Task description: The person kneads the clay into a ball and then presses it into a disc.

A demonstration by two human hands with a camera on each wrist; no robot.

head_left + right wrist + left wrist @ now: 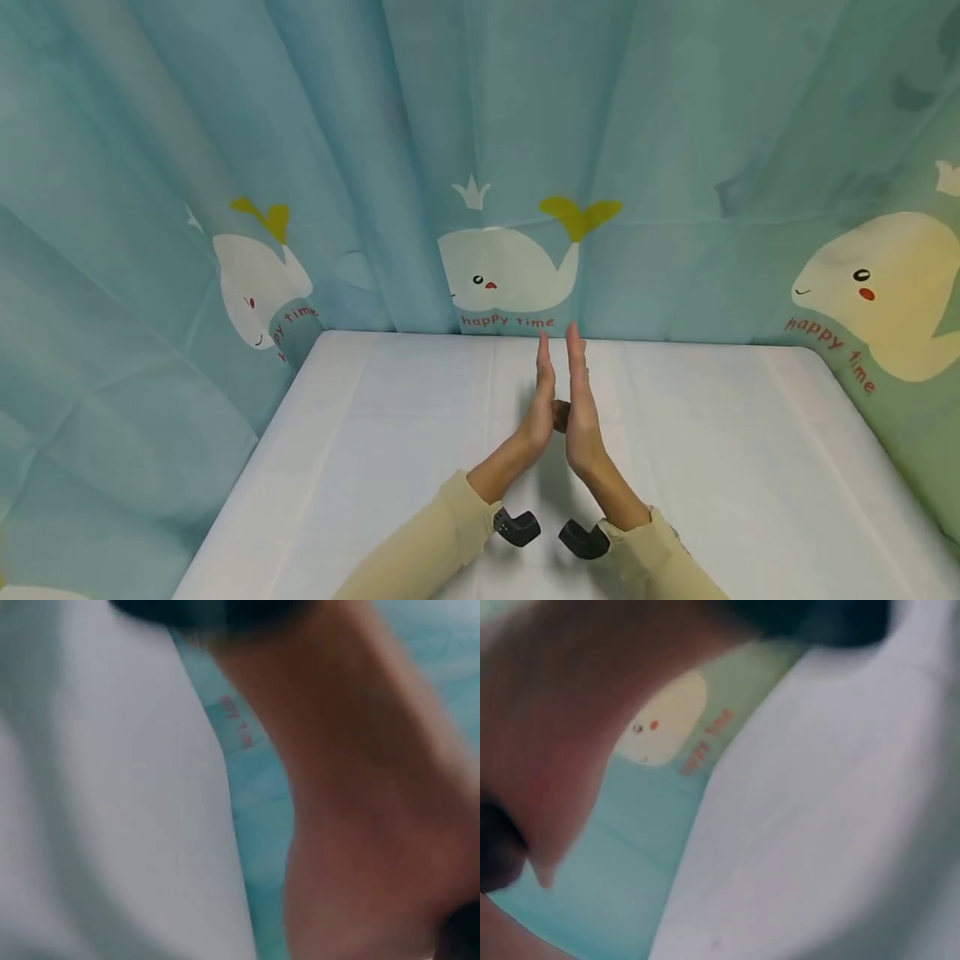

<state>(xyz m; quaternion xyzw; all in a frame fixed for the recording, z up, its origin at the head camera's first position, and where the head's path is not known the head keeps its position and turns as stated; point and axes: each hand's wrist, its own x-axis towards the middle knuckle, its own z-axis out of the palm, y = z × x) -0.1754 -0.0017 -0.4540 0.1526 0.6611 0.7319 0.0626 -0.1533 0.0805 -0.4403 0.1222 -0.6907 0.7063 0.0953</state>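
A small brown, roundish object (561,415) is held between the two palms above the white table; its exact kind cannot be made out. On its left side, my left hand (538,408) presses it with a flat palm and straight fingers pointing forward. Facing it, my right hand (582,417) presses from the other side, its fingers also straight. The fingertips of the two hands stand apart. Close up in the left wrist view, the object shows as a dark blurred lump (499,847) against skin. At the right wrist view's lower right corner, a dark lump (461,934) is partly cut off.
A white-covered table (390,417) extends on both sides of the hands. Blue-green curtains (675,125) with printed whales hang behind it and at its sides. Black wrist cameras (517,528) sit at both beige cuffs, close to each other.
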